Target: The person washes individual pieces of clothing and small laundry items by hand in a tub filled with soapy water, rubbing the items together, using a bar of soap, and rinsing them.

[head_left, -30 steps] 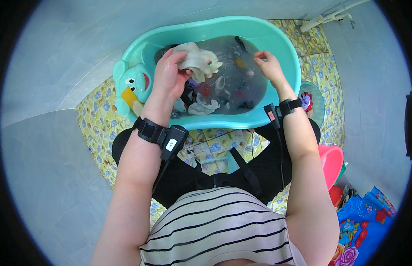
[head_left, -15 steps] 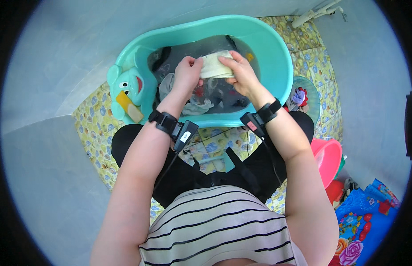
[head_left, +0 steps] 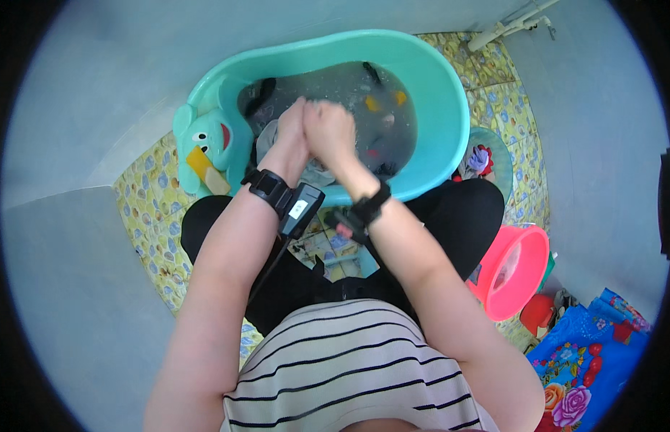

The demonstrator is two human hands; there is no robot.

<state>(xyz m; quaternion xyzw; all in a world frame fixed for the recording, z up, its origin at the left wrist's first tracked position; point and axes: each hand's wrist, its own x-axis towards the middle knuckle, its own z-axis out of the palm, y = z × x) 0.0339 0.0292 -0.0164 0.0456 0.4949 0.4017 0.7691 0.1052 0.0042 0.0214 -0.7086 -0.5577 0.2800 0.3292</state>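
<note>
Greyish-white, the soaked cloth (head_left: 265,138) lies in the murky water (head_left: 331,78), just to the left of the left hand (head_left: 292,133), which is the nearer of the two; the wrist covers part of it, so I can't make out its long axis. The right hand (head_left: 331,131) presses against the left one, fingers curled in and blurred. From where I stand, I can't tell whether they grip anything between them. Around all this runs the teal tub (head_left: 441,79), with a pink bucket (head_left: 496,291) beyond the right knee.
</note>
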